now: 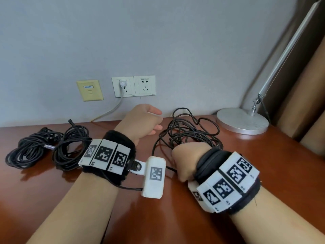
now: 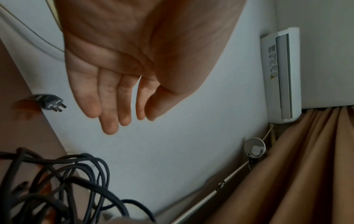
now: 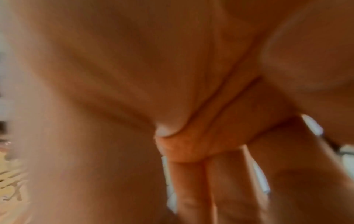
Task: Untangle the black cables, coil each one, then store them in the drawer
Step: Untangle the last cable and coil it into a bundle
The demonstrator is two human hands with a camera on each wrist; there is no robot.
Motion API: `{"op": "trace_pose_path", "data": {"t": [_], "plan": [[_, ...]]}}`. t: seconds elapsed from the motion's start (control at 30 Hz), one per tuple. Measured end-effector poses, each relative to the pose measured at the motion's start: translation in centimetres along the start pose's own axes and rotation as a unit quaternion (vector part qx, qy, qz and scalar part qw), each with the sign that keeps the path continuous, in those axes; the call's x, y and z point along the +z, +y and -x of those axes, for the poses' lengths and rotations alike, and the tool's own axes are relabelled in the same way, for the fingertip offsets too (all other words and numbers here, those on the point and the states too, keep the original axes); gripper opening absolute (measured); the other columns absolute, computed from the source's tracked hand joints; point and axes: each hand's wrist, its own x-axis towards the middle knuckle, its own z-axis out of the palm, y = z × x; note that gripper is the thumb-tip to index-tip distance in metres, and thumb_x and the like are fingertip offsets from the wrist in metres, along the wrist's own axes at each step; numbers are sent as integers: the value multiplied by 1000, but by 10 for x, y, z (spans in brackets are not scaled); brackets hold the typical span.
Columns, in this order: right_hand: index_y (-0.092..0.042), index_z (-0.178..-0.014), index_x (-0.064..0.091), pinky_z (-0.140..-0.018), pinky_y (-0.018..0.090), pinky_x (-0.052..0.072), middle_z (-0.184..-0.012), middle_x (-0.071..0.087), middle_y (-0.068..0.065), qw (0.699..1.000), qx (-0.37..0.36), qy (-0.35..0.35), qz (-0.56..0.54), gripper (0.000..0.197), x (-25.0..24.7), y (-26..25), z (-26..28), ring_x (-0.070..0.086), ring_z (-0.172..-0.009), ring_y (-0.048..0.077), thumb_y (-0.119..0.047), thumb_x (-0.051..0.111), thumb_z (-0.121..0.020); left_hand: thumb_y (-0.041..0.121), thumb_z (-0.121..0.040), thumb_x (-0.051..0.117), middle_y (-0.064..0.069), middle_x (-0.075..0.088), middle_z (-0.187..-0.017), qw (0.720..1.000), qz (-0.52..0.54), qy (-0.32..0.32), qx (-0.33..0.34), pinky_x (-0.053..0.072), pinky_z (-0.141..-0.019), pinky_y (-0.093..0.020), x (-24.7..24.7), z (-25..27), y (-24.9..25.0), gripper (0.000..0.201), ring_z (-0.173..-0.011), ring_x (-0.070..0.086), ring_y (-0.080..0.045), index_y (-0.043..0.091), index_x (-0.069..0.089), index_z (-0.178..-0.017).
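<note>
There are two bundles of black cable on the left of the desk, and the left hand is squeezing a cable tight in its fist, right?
Not quite. The two coiled bundles do lie on the left of the desk, but the left hand holds nothing: the left wrist view shows its fingers straight and open in the air. It is the right hand that is curled, down at the loose cable pile.

Bare desk (image 1: 158, 217) in front; coiled cables (image 1: 51, 148) block left, loose tangle (image 1: 190, 131) and lamp base (image 1: 242, 121) right.
</note>
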Motion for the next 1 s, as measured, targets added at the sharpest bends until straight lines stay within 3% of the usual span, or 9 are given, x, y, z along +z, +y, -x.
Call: {"op": "trace_pose_path", "data": {"t": [0.07,0.13,0.33,0.43,0.53,0.63,0.77,0.9,1.0], "plan": [[-10,-80,64,-75,35,53,-80,62,5,999,14,36,-6,4,-2,15,-3,60,-75,23,-12,62,-81,10,-94,59,-2,67,-104,1000,-11,-10,-1,57,-78,-27,2,3,2,12,-85,71,-12,19,63,-101],[-12,-87,74,-83,38,57,-94,71,6,999,20,28,-39,15,-7,32,-1,66,-85,24,-13,67,-74,11,-95,58,-4,71,-99,999,-28,-29,-4,56,-75,-25,4,4,3,10,-83,71,-13,16,65,-99],[-11,-108,68,-90,39,54,-103,70,5,996,8,-65,-64,52,-2,30,3,66,-97,24,-49,77,-75,14,-97,53,-1,73,-91,997,-67,-45,-8,54,-73,-25,7,5,1,14,-77,70,-12,16,67,-96],[-6,-117,62,-84,30,48,-94,62,4,997,9,-49,-56,43,1,17,-12,60,-94,20,-30,74,-83,12,-97,51,-1,72,-91,993,-108,-42,11,53,-72,-24,12,6,1,17,-75,69,-11,18,66,-92],[-8,-109,68,-86,37,54,-97,69,10,997,29,-63,-17,35,-1,18,-16,66,-93,26,-23,73,-78,8,-94,46,-3,71,-86,979,-190,-55,49,51,-63,-24,16,8,0,23,-74,69,-17,15,65,-83],[-12,-93,72,-71,29,55,-83,69,6,996,28,71,-37,15,-4,36,-8,66,-78,22,-19,66,-81,7,-88,48,-20,69,-80,948,-294,-86,89,53,-62,-36,18,10,-1,22,-74,67,-33,-4,66,-81],[-9,-94,70,-76,35,58,-85,71,9,967,68,214,-123,14,-15,65,5,69,-80,25,-14,57,-90,10,-92,54,-1,75,-78,927,-326,-170,78,54,-68,-19,25,16,-1,22,-73,72,-13,8,74,-84],[-6,-99,69,-75,40,59,-86,71,13,953,89,227,-181,13,-17,75,6,70,-82,29,-9,64,-87,17,-94,56,0,71,-116,867,-426,-244,82,48,-92,-24,44,17,-12,25,-105,65,-13,15,74,-112],[-5,-100,69,-77,42,60,-89,72,13,952,85,218,-196,15,-16,80,1,70,-86,28,-9,68,-85,22,-97,53,1,45,-149,841,-461,-274,72,33,-98,-22,51,17,-19,47,-134,44,-14,25,49,-144]]}}
